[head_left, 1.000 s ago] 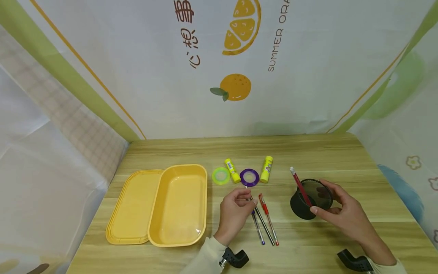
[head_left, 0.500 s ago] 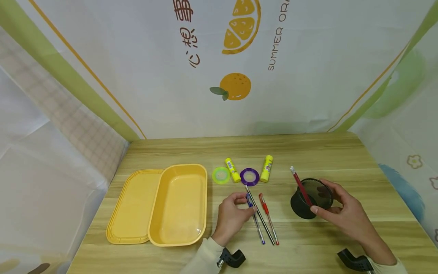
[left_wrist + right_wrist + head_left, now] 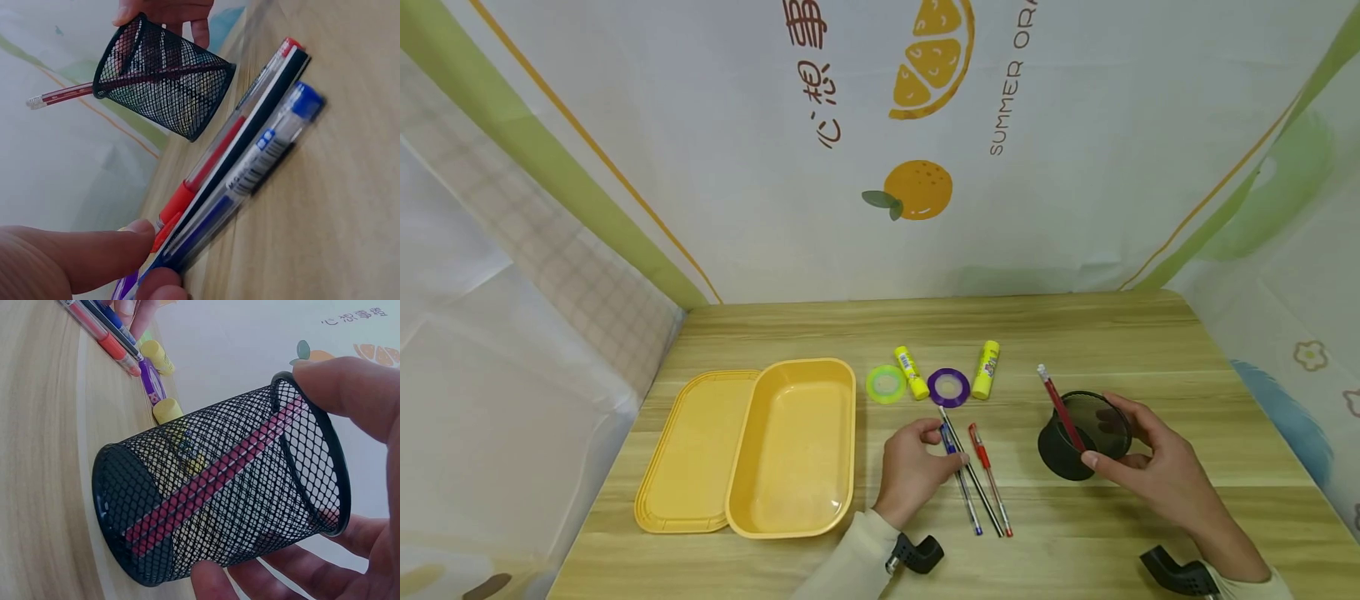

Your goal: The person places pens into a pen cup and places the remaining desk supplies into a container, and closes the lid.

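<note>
While a cloth printed with oranges (image 3: 805,225) hangs behind the wood-grain table (image 3: 1060,542), the right hand (image 3: 1165,467) grips a black mesh cup (image 3: 1060,458) and the left hand (image 3: 913,471) curves its thumb and fingers about the blue pen (image 3: 968,500) on the table, pinching or not I cannot tell. Only the left wrist view shows the pen's barcode (image 3: 262,159) clearly; only the right wrist view shows the red pencil's (image 3: 215,473) lower end through the mesh.

At the head view's right you have the black mesh cup (image 3: 1066,460), a red pencil (image 3: 1058,404) leaning inside, eraser end up. Your clear-barrelled blue pen (image 3: 967,498) lies slanted at lower centre.
</note>
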Action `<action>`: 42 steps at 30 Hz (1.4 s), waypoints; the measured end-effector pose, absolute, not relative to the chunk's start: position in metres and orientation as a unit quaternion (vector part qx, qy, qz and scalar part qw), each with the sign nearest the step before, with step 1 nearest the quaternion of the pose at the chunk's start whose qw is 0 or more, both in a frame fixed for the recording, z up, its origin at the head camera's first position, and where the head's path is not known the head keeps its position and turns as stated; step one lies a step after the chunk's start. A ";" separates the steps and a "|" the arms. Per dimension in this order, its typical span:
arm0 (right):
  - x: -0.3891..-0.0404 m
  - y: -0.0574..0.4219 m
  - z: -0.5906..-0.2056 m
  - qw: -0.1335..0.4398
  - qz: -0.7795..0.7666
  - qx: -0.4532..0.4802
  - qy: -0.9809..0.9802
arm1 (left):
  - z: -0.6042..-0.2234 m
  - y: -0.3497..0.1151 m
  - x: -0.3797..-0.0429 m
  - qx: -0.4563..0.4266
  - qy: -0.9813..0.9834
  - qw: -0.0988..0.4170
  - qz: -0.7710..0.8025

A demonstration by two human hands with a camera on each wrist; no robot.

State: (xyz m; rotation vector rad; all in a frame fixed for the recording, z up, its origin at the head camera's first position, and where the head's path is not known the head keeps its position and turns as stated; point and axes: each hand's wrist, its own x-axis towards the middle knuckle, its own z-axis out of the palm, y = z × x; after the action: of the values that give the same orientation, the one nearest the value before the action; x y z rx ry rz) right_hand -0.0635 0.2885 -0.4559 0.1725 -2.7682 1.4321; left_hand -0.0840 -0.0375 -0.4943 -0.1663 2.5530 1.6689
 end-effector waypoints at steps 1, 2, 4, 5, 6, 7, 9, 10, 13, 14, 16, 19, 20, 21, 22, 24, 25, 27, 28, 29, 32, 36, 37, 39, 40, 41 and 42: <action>-0.064 0.288 -0.456 0.010 0.459 0.055 -0.887 | -0.495 -0.038 -0.085 -0.052 0.839 0.042 0.541; -0.064 0.288 -0.456 0.011 0.457 0.055 -0.888 | -0.495 -0.037 -0.085 -0.051 0.841 0.041 0.537; -0.064 0.289 -0.456 0.013 0.455 0.054 -0.889 | -0.495 -0.037 -0.086 -0.050 0.845 0.041 0.530; -0.064 0.289 -0.456 0.013 0.454 0.054 -0.889 | -0.495 -0.037 -0.087 -0.049 0.846 0.042 0.529; -0.064 0.289 -0.456 0.014 0.453 0.054 -0.890 | -0.494 -0.037 -0.087 -0.048 0.847 0.042 0.527; -0.064 0.289 -0.456 0.014 0.453 0.055 -0.890 | -0.494 -0.037 -0.087 -0.047 0.848 0.042 0.526; -0.064 0.289 -0.456 0.016 0.454 0.055 -0.889 | -0.495 -0.037 -0.087 -0.047 0.848 0.043 0.526; -0.064 0.289 -0.457 0.017 0.454 0.056 -0.889 | -0.495 -0.037 -0.087 -0.046 0.848 0.043 0.527; -0.064 0.289 -0.457 0.018 0.456 0.056 -0.888 | -0.496 -0.038 -0.087 -0.045 0.845 0.045 0.531; -0.064 0.289 -0.457 0.017 0.455 0.056 -0.889 | -0.496 -0.038 -0.086 -0.044 0.844 0.046 0.532; -0.064 0.289 -0.456 0.017 0.453 0.054 -0.890 | -0.495 -0.039 -0.086 -0.044 0.842 0.050 0.536; -0.064 0.289 -0.456 0.016 0.450 0.052 -0.892 | -0.495 -0.040 -0.086 -0.045 0.836 0.059 0.544; -0.064 0.289 -0.456 0.015 0.449 0.052 -0.892 | -0.494 -0.040 -0.085 -0.045 0.833 0.061 0.548; -0.064 0.289 -0.456 0.015 0.449 0.052 -0.892 | -0.493 -0.040 -0.085 -0.045 0.831 0.063 0.551; -0.064 0.289 -0.456 0.015 0.448 0.052 -0.892 | -0.493 -0.041 -0.084 -0.045 0.828 0.064 0.555; -0.064 0.289 -0.456 0.014 0.448 0.053 -0.892 | -0.491 -0.041 -0.083 -0.045 0.824 0.064 0.561; -0.064 0.289 -0.456 0.014 0.448 0.053 -0.892 | -0.490 -0.041 -0.083 -0.045 0.821 0.065 0.565; -0.064 0.289 -0.456 0.015 0.448 0.054 -0.892 | -0.489 -0.041 -0.082 -0.046 0.814 0.068 0.575; -0.064 0.289 -0.456 0.015 0.448 0.054 -0.892 | -0.489 -0.041 -0.082 -0.046 0.807 0.073 0.585; -0.064 0.289 -0.456 0.016 0.447 0.054 -0.893 | -0.489 -0.041 -0.081 -0.046 0.799 0.076 0.594; -0.064 0.289 -0.456 0.016 0.446 0.055 -0.893 | -0.488 -0.040 -0.080 -0.040 0.774 0.086 0.626; -0.064 0.289 -0.455 0.014 0.445 0.057 -0.894 | -0.487 -0.039 -0.078 -0.033 0.757 0.088 0.646; -0.064 0.289 -0.455 0.014 0.445 0.057 -0.894 | -0.487 -0.039 -0.078 -0.032 0.757 0.088 0.646; -0.064 0.289 -0.455 0.013 0.443 0.057 -0.895 | -0.487 -0.039 -0.078 -0.033 0.757 0.089 0.647; -0.064 0.289 -0.455 0.014 0.442 0.057 -0.895 | -0.488 -0.039 -0.078 -0.031 0.756 0.089 0.648; -0.064 0.289 -0.455 0.013 0.441 0.056 -0.896 | -0.488 -0.039 -0.078 -0.030 0.753 0.089 0.651; -0.064 0.289 -0.454 0.013 0.440 0.055 -0.896 | -0.488 -0.039 -0.078 -0.029 0.750 0.089 0.654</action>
State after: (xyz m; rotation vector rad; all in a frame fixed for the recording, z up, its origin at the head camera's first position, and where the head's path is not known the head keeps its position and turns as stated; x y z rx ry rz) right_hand -0.0642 0.2889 -0.4544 0.1722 -2.7923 1.3692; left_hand -0.0785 -0.0392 -0.4882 -0.0863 2.2331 1.9475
